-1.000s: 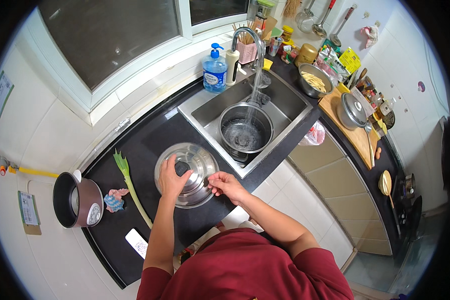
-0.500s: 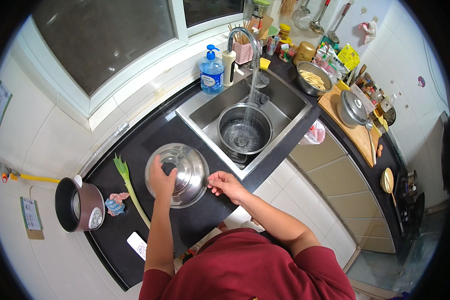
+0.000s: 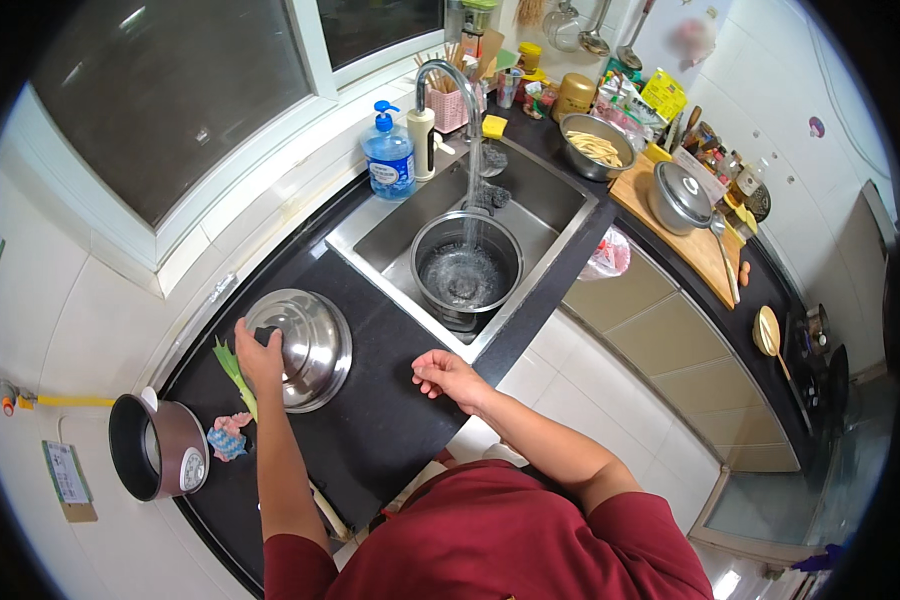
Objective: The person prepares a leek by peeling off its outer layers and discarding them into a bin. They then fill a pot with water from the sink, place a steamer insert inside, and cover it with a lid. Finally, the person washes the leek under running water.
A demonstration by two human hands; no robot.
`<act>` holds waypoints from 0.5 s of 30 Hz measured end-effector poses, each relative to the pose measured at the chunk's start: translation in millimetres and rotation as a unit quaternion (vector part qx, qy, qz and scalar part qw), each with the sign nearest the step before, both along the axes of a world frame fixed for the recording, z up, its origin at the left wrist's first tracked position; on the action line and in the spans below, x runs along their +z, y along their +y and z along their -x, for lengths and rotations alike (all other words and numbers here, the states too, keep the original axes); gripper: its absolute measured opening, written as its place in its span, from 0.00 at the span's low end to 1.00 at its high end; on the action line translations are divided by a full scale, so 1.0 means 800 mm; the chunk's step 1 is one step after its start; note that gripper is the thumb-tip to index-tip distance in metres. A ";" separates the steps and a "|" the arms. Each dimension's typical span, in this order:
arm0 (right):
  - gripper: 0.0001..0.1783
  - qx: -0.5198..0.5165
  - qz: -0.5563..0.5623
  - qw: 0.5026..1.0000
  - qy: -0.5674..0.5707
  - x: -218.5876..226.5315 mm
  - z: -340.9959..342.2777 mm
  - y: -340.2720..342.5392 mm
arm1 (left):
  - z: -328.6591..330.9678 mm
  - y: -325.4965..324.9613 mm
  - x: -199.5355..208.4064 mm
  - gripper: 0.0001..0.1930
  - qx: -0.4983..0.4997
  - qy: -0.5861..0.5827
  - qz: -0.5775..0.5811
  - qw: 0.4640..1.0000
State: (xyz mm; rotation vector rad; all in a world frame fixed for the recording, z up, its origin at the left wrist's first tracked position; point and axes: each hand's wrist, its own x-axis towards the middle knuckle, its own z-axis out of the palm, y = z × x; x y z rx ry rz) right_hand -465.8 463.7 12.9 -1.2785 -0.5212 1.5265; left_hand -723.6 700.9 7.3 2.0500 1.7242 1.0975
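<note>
- Clearly, the left hand (image 3: pixel 261 362) had its fingers and thumb set about the dark knob (image 3: pixel 267 336) of a round metal lid (image 3: pixel 318 350), grasping it as far as the view showed.
- The lid was left of the sink (image 3: pixel 540 205), over the surface (image 3: pixel 380 415); whether its whole rim touched down could not be told.
- Being round, the lid had no long axis; its knob was on the side away from the sink.
- The lid was between the hands: its bulk lay sinkward of the left hand, which was much the nearer, touching it.
- The right hand (image 3: pixel 449 380) was just off the sink's near corner, apart from the lid, its fingers loosely curled and nothing visible in them.
- A leek (image 3: pixel 233 374) lay farther left from the sink than the lid, its length passing behind the left forearm (image 3: pixel 286 460).
- Inside the sink, a pot (image 3: pixel 511 288) stood under water running from the tap (image 3: pixel 444 67).
</note>
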 end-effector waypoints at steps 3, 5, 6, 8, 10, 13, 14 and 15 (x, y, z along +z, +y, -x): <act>0.06 -0.015 0.006 1.000 0.001 -0.002 -0.006 -0.005 | 0.003 0.025 -0.005 0.36 0.025 0.017 0.003 1.000; 0.07 -0.023 0.010 1.000 0.001 -0.004 -0.009 -0.009 | 0.005 0.038 -0.009 0.35 0.026 0.015 -0.009 1.000; 0.07 -0.026 0.010 1.000 0.000 -0.004 -0.011 -0.010 | 0.006 0.044 -0.011 0.35 0.030 0.025 -0.022 0.999; 0.07 -0.035 0.013 0.999 -0.002 -0.006 -0.014 -0.015 | 0.005 0.052 -0.015 0.34 0.039 0.035 -0.038 0.998; 0.07 -0.041 0.014 0.999 -0.003 -0.008 -0.018 -0.018 | 0.004 0.058 -0.018 0.34 0.051 0.034 -0.046 0.997; 0.07 -0.049 0.021 0.999 -0.005 -0.013 -0.021 -0.022 | 0.002 0.064 -0.023 0.33 0.061 0.023 -0.040 0.997; 0.07 -0.049 0.022 0.999 -0.005 -0.014 -0.022 -0.022 | 0.002 0.066 -0.025 0.33 0.062 0.024 -0.045 0.997; 0.07 -0.049 0.023 0.999 -0.004 -0.014 -0.022 -0.023 | 0.002 0.066 -0.027 0.33 0.062 0.024 -0.045 0.997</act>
